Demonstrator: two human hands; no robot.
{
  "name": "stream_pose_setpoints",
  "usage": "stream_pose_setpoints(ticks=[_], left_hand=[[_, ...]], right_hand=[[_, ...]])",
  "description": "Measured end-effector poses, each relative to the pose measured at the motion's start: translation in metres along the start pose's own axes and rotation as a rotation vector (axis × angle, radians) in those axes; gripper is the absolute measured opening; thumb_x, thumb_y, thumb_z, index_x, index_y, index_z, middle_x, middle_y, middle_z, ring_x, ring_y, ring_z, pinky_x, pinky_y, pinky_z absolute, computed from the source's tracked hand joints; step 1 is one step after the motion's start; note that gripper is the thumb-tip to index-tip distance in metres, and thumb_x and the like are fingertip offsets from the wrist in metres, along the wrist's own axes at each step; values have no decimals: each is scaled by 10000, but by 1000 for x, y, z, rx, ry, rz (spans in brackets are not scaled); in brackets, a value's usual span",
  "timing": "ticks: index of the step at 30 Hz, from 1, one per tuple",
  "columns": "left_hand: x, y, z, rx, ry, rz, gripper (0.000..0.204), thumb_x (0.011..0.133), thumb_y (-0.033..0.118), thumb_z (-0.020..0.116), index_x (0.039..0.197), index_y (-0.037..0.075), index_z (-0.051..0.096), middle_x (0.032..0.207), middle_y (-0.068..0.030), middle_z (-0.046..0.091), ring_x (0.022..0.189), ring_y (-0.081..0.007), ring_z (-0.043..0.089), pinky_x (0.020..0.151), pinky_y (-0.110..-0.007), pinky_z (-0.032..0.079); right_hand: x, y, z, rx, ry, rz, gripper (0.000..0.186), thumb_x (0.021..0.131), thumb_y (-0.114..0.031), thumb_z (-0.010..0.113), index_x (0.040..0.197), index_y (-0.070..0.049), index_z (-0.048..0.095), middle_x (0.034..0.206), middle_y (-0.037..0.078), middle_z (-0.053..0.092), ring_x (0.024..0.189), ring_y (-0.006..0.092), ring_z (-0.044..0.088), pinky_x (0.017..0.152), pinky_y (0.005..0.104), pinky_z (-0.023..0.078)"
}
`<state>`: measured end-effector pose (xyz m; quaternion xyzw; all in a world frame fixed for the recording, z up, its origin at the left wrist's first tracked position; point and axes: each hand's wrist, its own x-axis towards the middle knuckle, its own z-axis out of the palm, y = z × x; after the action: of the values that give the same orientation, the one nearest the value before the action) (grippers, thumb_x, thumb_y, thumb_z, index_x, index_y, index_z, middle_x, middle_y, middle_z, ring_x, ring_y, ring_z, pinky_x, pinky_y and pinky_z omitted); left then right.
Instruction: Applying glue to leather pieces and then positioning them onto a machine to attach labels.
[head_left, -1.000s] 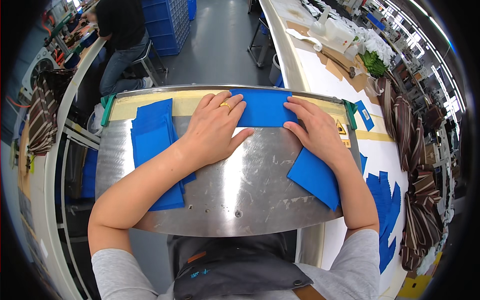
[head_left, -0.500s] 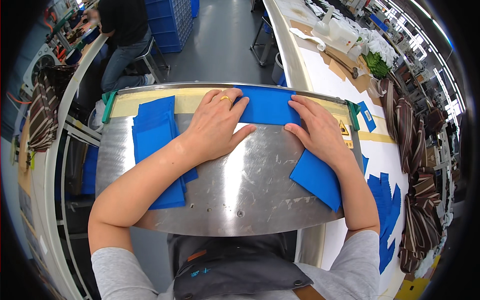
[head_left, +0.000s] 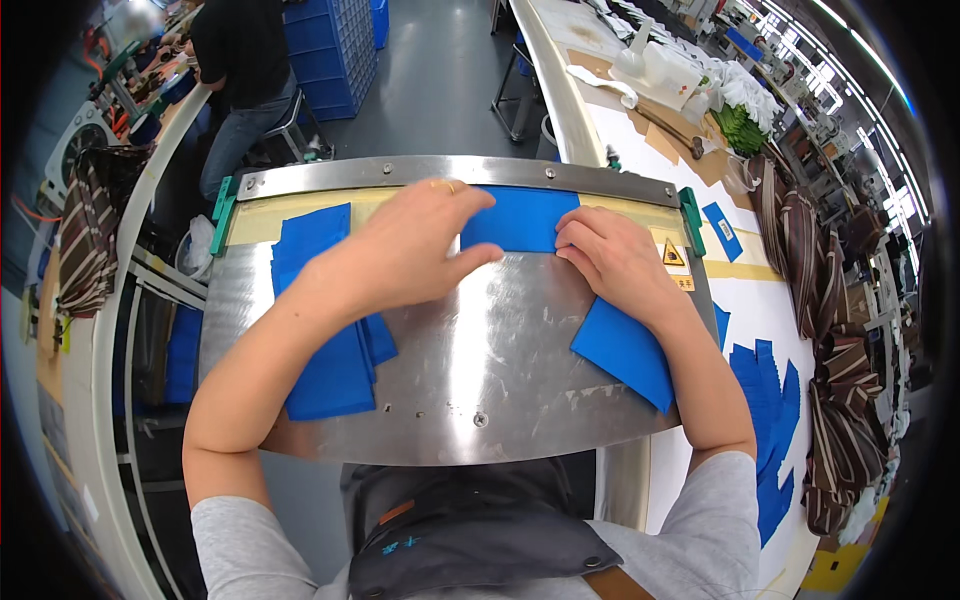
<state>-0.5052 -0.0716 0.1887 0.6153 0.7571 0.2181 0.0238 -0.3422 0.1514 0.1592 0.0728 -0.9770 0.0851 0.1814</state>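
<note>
A flat blue fabric piece [head_left: 515,220] lies at the far edge of a steel work plate [head_left: 480,340], its top edge meeting a screwed metal bar [head_left: 460,172]. My left hand [head_left: 415,245] is open over the left end of that piece, fingers stretched and thumb apart. At its right end, my right hand [head_left: 615,260] has its fingers curled and drawn together at the edge; the fingertips are partly hidden. A stack of blue fabric pieces [head_left: 330,370] lies under my left forearm. Another blue piece [head_left: 625,355] sits below my right wrist.
Green brackets [head_left: 222,215] flank the plate, and a yellow warning label [head_left: 673,255] is at its right. The right-hand table [head_left: 700,370] bears blue cut pieces [head_left: 768,420], a white jug [head_left: 660,75], a hammer [head_left: 680,130] and striped fabric. A person [head_left: 245,80] sits at far left.
The metal bar at the far edge now shows its broad, screwed face instead of a thin rim. My left hand has lifted slightly leftward; my right fingers have curled in.
</note>
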Motion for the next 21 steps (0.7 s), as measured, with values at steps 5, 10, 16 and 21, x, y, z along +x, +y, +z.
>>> stream_pose_setpoints(ticks=[5,10,16,21], left_hand=[[-4,0,-41,142,193,-112,282,907,266,695,964,-6,644,868,-159,679,825,-328,658,764,-412,516],[-70,24,-51,566,-138,-429,332,898,327,697,789,19,642,715,-158,660,704,-358,659,655,-440,505],[-112,3,-21,311,9,-461,328,901,301,697,706,45,633,647,-137,657,626,-341,649,596,-455,489],[-105,-3,-14,156,80,-486,346,902,299,715,701,36,613,613,-152,632,582,-347,629,548,-435,458]], right_hand=[[-5,-3,-19,-99,-33,37,106,859,-72,676,921,-63,592,952,96,617,898,319,625,773,419,507],[-55,-48,-108,-97,-250,174,141,830,-77,699,927,-54,599,1047,112,656,953,344,637,811,411,512],[-53,-88,-84,100,-317,118,278,807,-153,754,1048,-77,638,1208,108,645,1134,332,620,935,402,512],[11,-125,4,147,-184,-405,468,855,-273,715,1220,0,612,1343,165,578,1288,304,539,1071,445,429]])
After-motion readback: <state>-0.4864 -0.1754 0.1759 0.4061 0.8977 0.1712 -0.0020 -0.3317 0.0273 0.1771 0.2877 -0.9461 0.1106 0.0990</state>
